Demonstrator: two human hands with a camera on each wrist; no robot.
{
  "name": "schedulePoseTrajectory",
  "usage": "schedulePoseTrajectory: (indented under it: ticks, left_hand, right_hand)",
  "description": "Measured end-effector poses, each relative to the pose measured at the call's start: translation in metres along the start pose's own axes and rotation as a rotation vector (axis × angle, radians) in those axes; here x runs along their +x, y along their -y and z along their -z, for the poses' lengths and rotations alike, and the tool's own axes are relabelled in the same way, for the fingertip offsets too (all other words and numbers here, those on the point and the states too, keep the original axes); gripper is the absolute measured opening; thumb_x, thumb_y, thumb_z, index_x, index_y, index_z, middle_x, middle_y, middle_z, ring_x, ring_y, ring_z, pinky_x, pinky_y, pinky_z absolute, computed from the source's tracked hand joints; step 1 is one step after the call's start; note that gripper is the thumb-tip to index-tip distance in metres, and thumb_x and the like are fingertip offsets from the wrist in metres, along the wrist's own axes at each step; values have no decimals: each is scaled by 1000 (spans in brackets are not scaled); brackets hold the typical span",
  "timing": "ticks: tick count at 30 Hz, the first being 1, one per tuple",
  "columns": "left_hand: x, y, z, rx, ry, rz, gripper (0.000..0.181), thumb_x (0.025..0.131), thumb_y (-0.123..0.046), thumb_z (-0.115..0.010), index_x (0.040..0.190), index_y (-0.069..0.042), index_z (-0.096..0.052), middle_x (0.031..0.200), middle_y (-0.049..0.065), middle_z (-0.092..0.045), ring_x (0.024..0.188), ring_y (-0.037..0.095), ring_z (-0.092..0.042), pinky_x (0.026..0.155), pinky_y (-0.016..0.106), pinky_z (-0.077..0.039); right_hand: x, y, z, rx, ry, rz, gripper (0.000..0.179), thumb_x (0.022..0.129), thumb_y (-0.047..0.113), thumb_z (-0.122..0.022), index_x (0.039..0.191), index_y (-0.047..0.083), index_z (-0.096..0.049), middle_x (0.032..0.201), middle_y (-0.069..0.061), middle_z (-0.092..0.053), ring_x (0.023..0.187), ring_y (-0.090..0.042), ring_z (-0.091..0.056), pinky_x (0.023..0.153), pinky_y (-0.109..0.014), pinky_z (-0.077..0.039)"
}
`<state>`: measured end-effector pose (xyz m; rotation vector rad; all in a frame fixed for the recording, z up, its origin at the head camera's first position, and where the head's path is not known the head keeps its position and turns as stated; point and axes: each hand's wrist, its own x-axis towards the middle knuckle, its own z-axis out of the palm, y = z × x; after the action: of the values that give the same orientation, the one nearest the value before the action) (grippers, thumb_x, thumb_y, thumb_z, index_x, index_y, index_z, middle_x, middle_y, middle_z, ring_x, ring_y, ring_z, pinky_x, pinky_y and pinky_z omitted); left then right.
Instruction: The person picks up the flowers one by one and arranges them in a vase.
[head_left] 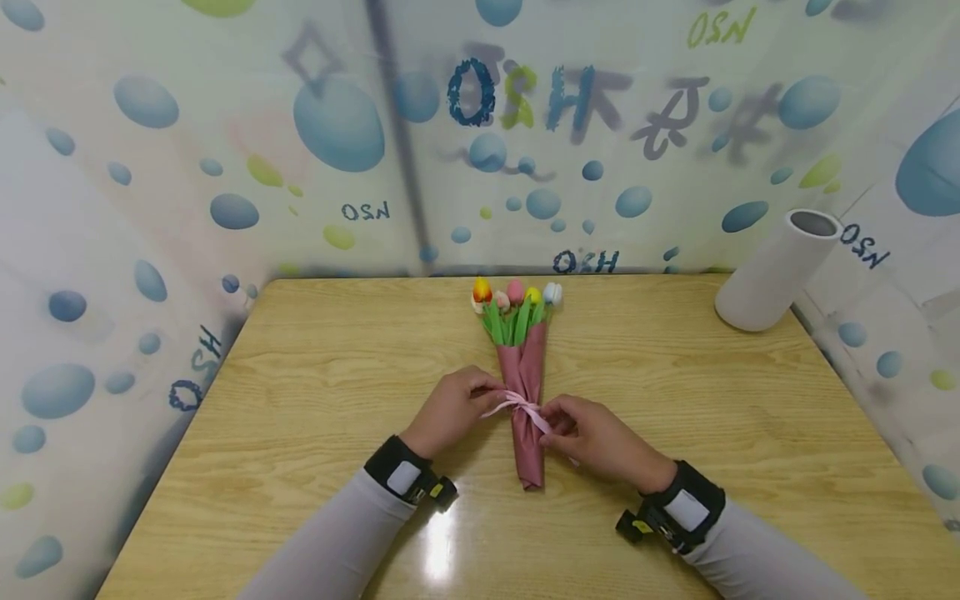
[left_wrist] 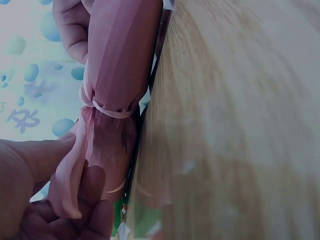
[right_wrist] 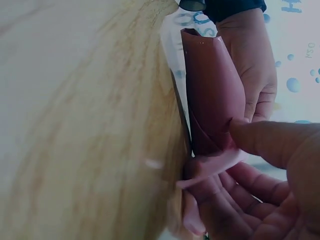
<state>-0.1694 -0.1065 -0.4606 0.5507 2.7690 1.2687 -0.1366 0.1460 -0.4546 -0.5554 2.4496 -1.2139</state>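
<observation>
A bouquet of artificial-looking tulips (head_left: 515, 292) in orange, pink, yellow and white lies on the table, blooms toward the far edge. Dusky pink wrapping paper (head_left: 531, 458) encloses its stems. Around the narrow middle of the wrap runs a pale pink ribbon (head_left: 517, 400), crossed or knotted at the front. My left hand (head_left: 453, 408) pinches one ribbon end (left_wrist: 72, 175) between thumb and fingers, left of the wrap. On the other side, my right hand (head_left: 600, 437) holds the other ribbon end (right_wrist: 220, 169) across its curled fingers, its thumb at the paper.
A white cylindrical vase (head_left: 772, 275) stands at the table's back right corner. The wooden table (head_left: 337, 350) reaches back to a curtain (head_left: 480, 192) printed with blue and green drops. Each wrist wears a black strap with a small camera (head_left: 444, 492).
</observation>
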Motion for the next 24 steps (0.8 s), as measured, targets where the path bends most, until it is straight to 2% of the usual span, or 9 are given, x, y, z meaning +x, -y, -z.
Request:
schedulePoseTrajectory:
  ticks: [5,13,16,24]
  left_hand:
    - [1,-3,0,16,-6,-2,10,97,-22,-75,102,-16,-81,96,-4,-72,90,9,-65,80,26,-54]
    - [0,-7,2,38,-33,-48,11,96,-13,-75,104,-13,-82,97,-2,-74,95,13,-67,86,30,-55]
    - [-1,-8,2,43,-44,-62,11,96,-13,-74,104,-12,-81,97,-1,-74,95,14,-68,86,31,-56]
    - [-3,-8,3,53,-53,-44,12,97,-14,-73,106,-12,-81,98,0,-75,94,15,-70,86,32,-57]
  right_hand:
    - [1,-1,0,-16,-27,6,16,98,14,-71,114,11,-69,95,2,-71,85,-9,-65,69,-23,-56]
    - [1,-3,1,-21,-48,6,9,101,15,-68,108,13,-73,85,4,-70,75,-8,-64,65,-22,-53]
    - [0,-3,1,10,-39,-10,8,101,15,-67,105,13,-74,79,2,-68,70,-10,-63,60,-22,-51]
    - [0,-4,1,126,-9,-48,8,103,13,-65,101,8,-72,74,-1,-63,65,-10,-58,54,-20,-47]
